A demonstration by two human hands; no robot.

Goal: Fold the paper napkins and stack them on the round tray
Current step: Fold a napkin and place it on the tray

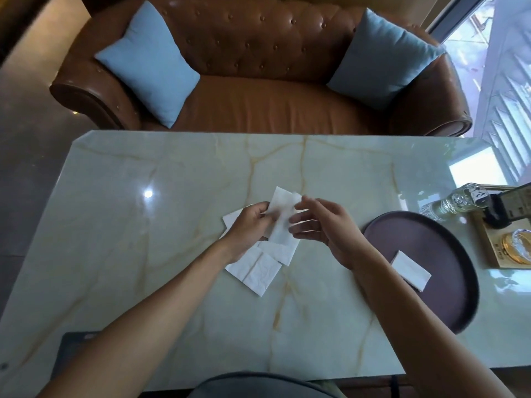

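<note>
The worktop (172,173) is a glossy marble slab, and the round tray (448,245) is taken here as the landmark; it lies at the right edge. One folded napkin (411,270) is already placed on the tray, on its near-left part, with the long axis running from far-left to near-right.

Well to the left of the tray, a loose pile of napkins (255,271) is spread flat on the worktop. Above this pile one napkin (283,219) is held lifted, its long axis pointing away from the person and leaning slightly right. It is pinched on its left edge by the left hand (247,225). The right hand (324,225), between that napkin and the tray, is half open with fingers (304,206) touching the top right corner; a firm pinch cannot be confirmed.

The paper is judged thin and limp. If only one edge is gripped, the fold could come out crooked, or the sheet could tear. On the smooth surface the pile could be dragged by a forearm. A glass bottle (457,202) stands just beyond the tray and could be knocked during placing.
</note>
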